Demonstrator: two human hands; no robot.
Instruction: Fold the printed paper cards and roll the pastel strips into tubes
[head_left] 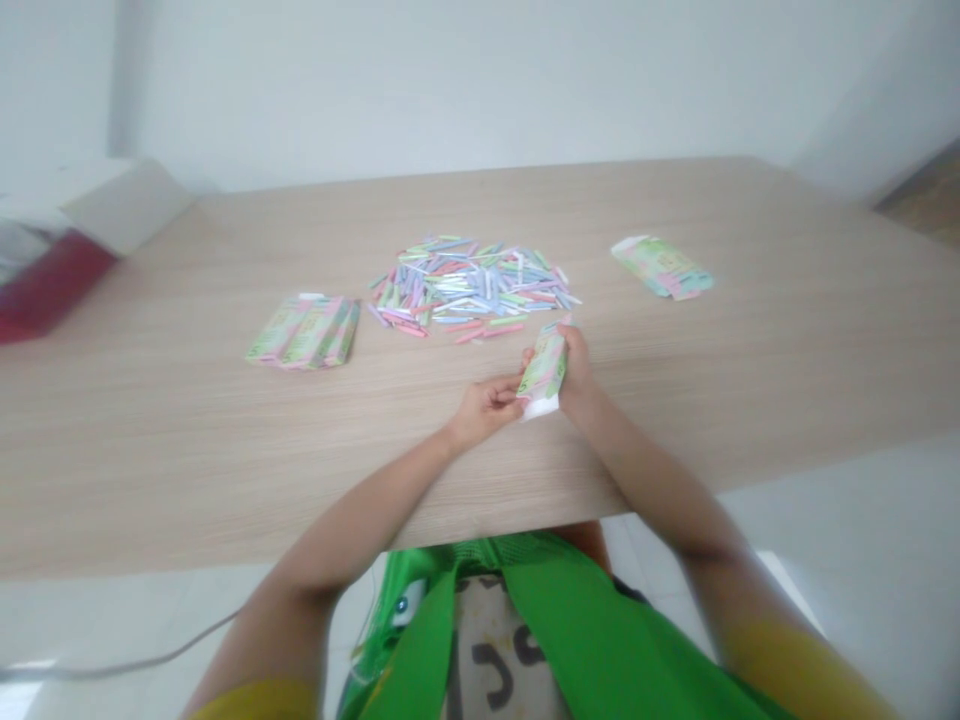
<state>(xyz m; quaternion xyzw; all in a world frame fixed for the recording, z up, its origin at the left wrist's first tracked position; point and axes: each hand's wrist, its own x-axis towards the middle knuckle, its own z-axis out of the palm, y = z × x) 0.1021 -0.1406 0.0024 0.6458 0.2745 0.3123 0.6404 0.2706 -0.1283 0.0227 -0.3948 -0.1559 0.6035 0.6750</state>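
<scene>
A small green and pink carton point(545, 365) is held tilted above the wooden table, with a white flap at its near end. My right hand point(576, 367) is wrapped round its right side. At its lower left corner, the fingers of my left hand point(491, 405) are closed on the carton's edge. Just beyond the hands lies a wide pile of pastel sticks point(472, 285), in pink, blue, green, purple and white. Several similar cartons point(306, 333) lie side by side to the left of the pile. More of the same printed packaging point(664, 266) lies flat at the right.
The pale wooden table point(787, 330) reaches back to a white wall. At the far left stand an open white box point(131, 205) and a dark red object point(52, 285). A cable point(150, 662) runs across the floor below the table's near edge.
</scene>
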